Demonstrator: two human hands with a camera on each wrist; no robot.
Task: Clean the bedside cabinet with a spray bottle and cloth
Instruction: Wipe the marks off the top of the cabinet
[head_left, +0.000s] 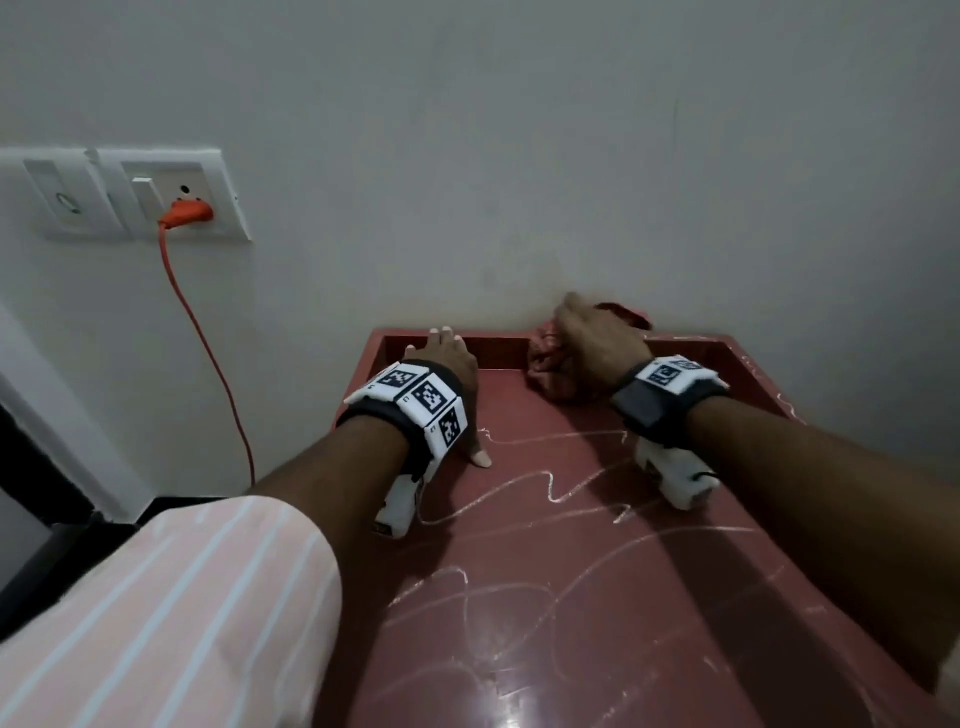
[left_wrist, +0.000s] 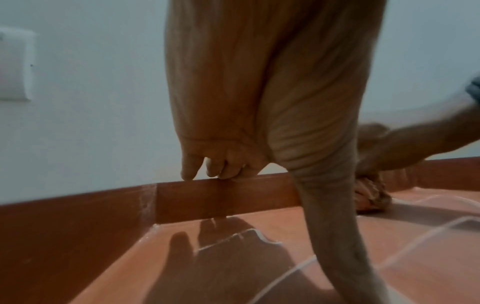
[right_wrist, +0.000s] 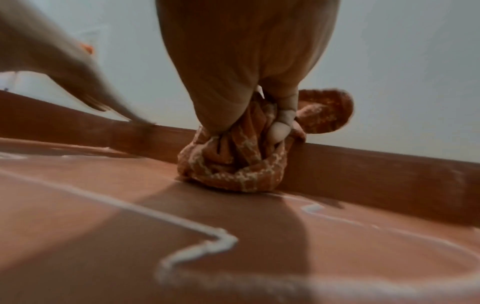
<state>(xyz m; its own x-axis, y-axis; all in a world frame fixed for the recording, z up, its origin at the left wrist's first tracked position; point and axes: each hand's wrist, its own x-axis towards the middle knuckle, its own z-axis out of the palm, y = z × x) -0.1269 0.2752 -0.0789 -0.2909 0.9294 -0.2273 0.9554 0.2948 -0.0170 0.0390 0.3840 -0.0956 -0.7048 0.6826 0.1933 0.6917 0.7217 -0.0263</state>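
- Right hand (right_wrist: 249, 67) has its grip closed tight around a bunched orange-and-cream patterned cloth (right_wrist: 233, 164), fingers curled into the folds, and it's pushing the wad down into the back of the bedside cabinet (head_left: 649, 597) top, right against the raised back lip (right_wrist: 363, 168).
- Left hand (head_left: 447, 364) isn't holding anything. Fingers mostly straight, tips resting on the lip near the back left corner, thumb down on the top. Looks like it's just bracing.
- Cloth has no real long axis, it's a ball. One loose flap (right_wrist: 327, 111) sticks up over the lip toward the wall, and the bulk sits below the fist on the surface.
- White squiggly lines (head_left: 550, 488) run all over the red top toward the front, untouched by the cloth.
- What could go wrong, I reckon: a wad this tight only touches a small patch, so it may smear those lines rather than lift them, and the seam under the lip could get skipped.
- Can't see a spray bottle anywhere.
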